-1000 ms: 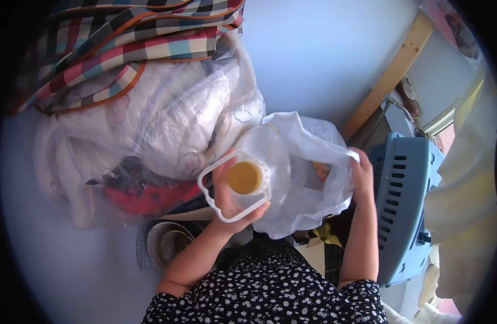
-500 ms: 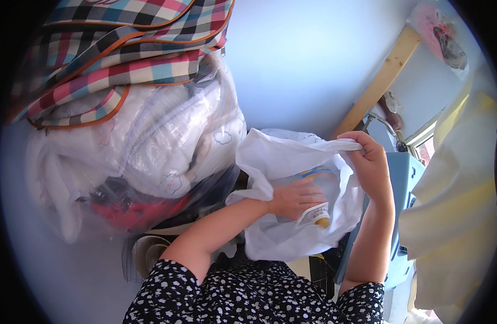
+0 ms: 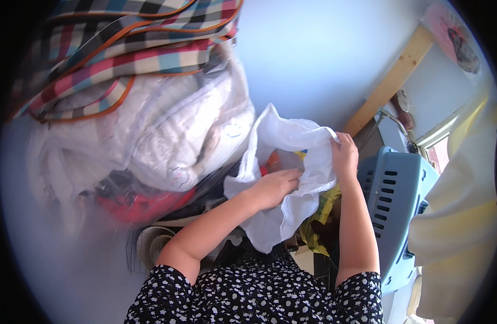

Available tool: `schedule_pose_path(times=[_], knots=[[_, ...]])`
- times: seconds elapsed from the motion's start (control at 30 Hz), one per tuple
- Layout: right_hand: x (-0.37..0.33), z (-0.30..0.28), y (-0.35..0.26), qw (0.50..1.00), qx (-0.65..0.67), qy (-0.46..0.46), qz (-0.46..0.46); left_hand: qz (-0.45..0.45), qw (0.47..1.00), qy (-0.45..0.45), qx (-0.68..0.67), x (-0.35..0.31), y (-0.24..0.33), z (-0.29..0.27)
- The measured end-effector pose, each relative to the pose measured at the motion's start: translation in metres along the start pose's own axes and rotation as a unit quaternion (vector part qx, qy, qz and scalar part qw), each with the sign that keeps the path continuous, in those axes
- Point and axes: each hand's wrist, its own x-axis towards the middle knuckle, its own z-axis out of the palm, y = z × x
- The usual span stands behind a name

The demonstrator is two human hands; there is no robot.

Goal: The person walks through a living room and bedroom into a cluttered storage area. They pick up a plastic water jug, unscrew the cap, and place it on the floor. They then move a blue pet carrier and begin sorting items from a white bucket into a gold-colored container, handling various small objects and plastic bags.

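Observation:
A white plastic bag [image 3: 291,132] gapes in front of me, its mouth facing up. My right hand [image 3: 345,157] is closed on its right rim, pinching the edge between thumb and fingers. My left hand [image 3: 278,188] reaches over the near left side into the mouth, fingers stretched out and tips partly hidden. Just beyond those fingers, something orange-red [image 3: 273,160] shows inside, with a bit of yellow and blue next to it. The rest of the contents is hidden by the bag's folds.
Left of me rises a pile: clear-wrapped white bedding [image 3: 178,135] under folded checked fabric [image 3: 151,54]. A blue slatted plastic pet carrier [image 3: 391,205] stands at right, beside a pale yellow-white curtain [image 3: 454,216]. A yellow bag [image 3: 325,213] lies below the white one. A wooden post [image 3: 391,81] leans behind.
My left hand has drawn back slightly left, and the bottle with a yellowish tip no longer shows. The right hand has shifted left with the rim, and the yellow bag has come into view.

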Motion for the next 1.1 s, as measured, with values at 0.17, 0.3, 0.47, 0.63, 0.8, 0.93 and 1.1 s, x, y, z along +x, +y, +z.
schedule_pose_path(times=[0.17,0.3,0.47,0.63,0.8,0.93,1.1], knots=[[0.005,0.022,0.025,0.998,-0.030,0.023,-0.040,0.010,0.975,0.131,0.180,-0.047,0.021,-0.052],[-0.007,0.018,0.023,0.996,-0.067,0.038,-0.038,-0.034,0.946,0.284,0.155,-0.131,0.032,-0.041],[-0.042,0.060,0.052,0.992,-0.088,-0.001,0.096,-0.218,0.952,0.190,0.100,-0.230,0.003,0.057],[-0.093,0.134,0.073,0.903,0.004,-0.309,0.299,-0.217,0.971,0.096,0.044,-0.151,-0.039,0.106],[-0.133,0.163,0.104,0.912,0.084,-0.346,0.204,-0.171,0.974,0.119,0.088,-0.033,-0.031,0.078],[-0.143,0.156,0.127,0.898,0.196,-0.312,0.241,-0.168,0.966,0.077,0.182,0.030,-0.064,0.078],[-0.147,0.110,0.048,0.946,-0.047,-0.305,0.099,-0.344,0.871,-0.229,0.266,0.048,-0.132,0.118]])
